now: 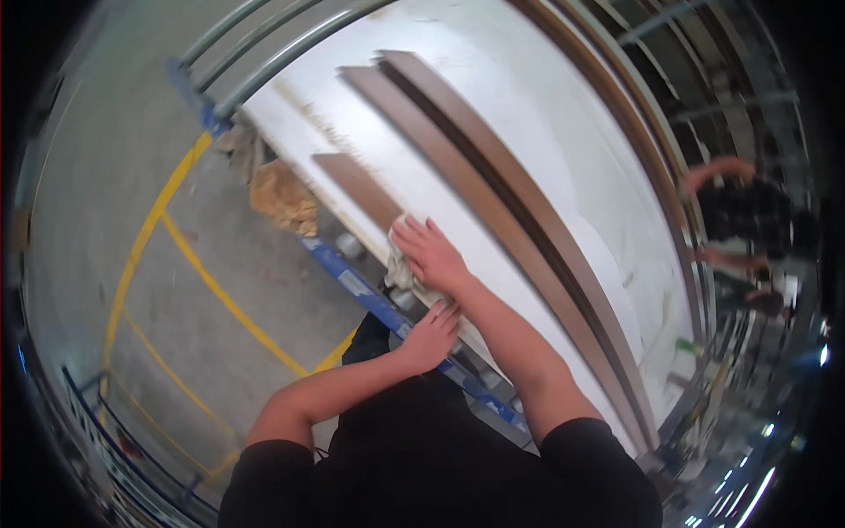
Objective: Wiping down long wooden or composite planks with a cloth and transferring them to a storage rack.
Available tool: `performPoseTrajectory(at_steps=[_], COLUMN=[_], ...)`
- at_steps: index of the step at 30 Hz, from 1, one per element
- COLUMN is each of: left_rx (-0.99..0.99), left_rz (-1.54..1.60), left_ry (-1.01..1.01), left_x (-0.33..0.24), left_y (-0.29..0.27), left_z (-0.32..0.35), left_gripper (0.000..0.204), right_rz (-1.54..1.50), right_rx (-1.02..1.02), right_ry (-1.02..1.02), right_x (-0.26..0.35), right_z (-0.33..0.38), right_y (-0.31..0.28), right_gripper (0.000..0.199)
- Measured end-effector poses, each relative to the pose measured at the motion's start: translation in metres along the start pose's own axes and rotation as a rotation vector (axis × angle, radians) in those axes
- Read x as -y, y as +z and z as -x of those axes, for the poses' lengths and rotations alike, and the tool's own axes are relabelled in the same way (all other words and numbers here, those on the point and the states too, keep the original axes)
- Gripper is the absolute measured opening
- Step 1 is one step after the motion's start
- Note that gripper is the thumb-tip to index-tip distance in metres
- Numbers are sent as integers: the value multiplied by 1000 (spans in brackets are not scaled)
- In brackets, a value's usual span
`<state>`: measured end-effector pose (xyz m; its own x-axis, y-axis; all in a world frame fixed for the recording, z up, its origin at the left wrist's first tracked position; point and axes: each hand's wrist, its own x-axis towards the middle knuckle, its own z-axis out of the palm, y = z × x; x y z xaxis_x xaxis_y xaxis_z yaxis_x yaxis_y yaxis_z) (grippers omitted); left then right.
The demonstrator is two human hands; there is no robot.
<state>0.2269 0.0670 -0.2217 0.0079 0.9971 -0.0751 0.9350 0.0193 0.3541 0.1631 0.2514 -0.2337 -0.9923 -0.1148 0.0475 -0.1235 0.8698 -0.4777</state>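
Note:
My right hand (429,253) presses a crumpled, off-white cloth (400,273) onto a brown strip (359,187) near the table's close edge. Its fingers are together over the cloth, part of which hangs toward the edge. Below it, my left hand (431,338) is at the same edge with its fingers bent; what they grip, if anything, is hidden. Past my right forearm, two long brown strips (449,172) lie side by side on the white tabletop (563,176), a dark gap between them. My right arm covers where the near strip ends.
A blue rail (374,302) runs along the near table edge. Tan crumpled material (282,198) hangs by the corner. Grey tubes (290,48) stand at the far left end. Yellow lines (224,295) mark the grey floor. Another person (744,216) is beyond the table at right.

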Motion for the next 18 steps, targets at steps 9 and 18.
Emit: performPoseTrajectory(at_steps=[9, 18], left_rx=[131, 99], left_rz=[114, 61], left_ry=[342, 592], left_x=[-30, -162], left_y=[-20, 34], left_z=[-56, -152], left_gripper=[90, 86], right_rz=[-3, -407], right_rx=[-667, -2226], right_ry=[1067, 1681], right_x=[70, 154], right_z=[372, 665], right_y=[-25, 38], right_gripper=[48, 39])
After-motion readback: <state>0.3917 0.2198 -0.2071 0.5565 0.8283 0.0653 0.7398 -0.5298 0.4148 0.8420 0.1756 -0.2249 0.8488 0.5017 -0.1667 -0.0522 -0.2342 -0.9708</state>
